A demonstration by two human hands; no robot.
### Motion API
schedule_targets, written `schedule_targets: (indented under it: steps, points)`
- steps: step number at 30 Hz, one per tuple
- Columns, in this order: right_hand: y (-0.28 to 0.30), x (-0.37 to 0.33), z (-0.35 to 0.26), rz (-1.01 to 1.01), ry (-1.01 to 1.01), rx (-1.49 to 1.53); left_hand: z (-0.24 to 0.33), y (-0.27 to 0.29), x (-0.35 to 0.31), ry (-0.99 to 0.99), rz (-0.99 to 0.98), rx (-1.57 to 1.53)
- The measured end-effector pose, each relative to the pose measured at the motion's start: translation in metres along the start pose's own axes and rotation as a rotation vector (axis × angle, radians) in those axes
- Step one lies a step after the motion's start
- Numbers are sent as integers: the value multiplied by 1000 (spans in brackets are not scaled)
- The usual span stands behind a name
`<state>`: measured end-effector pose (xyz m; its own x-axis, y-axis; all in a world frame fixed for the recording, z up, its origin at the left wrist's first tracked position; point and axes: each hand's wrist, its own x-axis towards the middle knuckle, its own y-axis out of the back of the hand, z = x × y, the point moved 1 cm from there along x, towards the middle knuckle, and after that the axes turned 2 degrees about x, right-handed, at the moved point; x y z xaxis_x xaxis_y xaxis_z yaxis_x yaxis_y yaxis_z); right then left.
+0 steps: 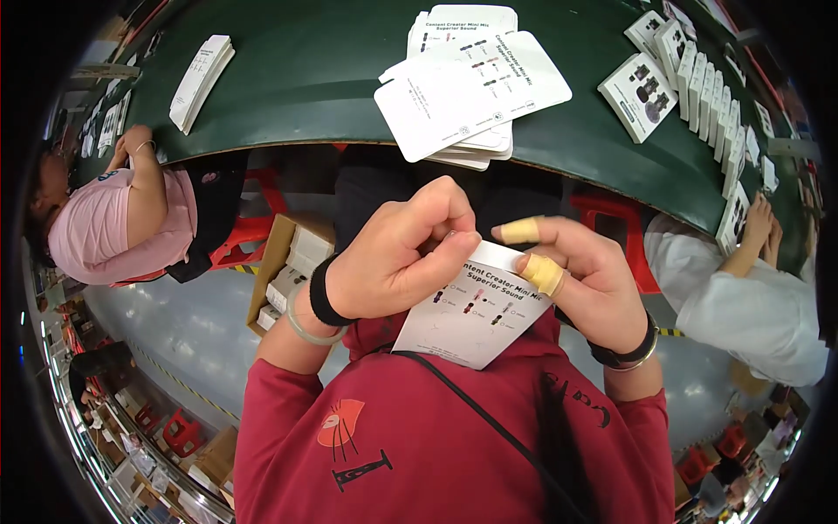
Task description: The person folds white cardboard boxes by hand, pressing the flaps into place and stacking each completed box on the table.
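Pinching the top flap of one white, printed, flat-sided paper carton, the left hand has its thumb and forefinger closed at the flap's left end, other fingers curled in. The right hand lays its thumb against the flap's right end; its forefinger stands off, apart from the carton. Whether its remaining fingers grip behind, cannot tell from here. Carton hangs tilted below the fingertips, in front of the red sweatshirt; the left hand hides its upper left corner.

Around: dark green table beyond the hands, bearing an untidy pile of white printed flat cartons overhanging the near edge, a slim white stack to the left and a row of white boxes to the right. Brown cardboard box with white boxes inside sits left of the person, below the table.

Counts: one carton in hand, one pile, one slim stack, two yellow finger wraps on the right hand, two co-workers beside the table: pink shirt left, white shirt right. Pile layers overlap, can't count.
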<state>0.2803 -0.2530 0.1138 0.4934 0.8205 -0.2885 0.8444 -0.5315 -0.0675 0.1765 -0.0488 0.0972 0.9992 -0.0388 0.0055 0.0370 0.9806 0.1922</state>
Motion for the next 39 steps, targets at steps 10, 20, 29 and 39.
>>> schedule_targets:
  steps: [10,20,29,39]
  points:
    - [5,13,7,-29,-137,225,-17,-2,12,334,98,-357]
    - [4,11,17,-19,-100,274,-19,-4,6,152,118,-181]
    - [5,13,17,-29,-95,283,-28,4,17,316,1,-384]
    - [12,-2,10,-82,214,-79,-26,-11,-5,-81,167,-60]
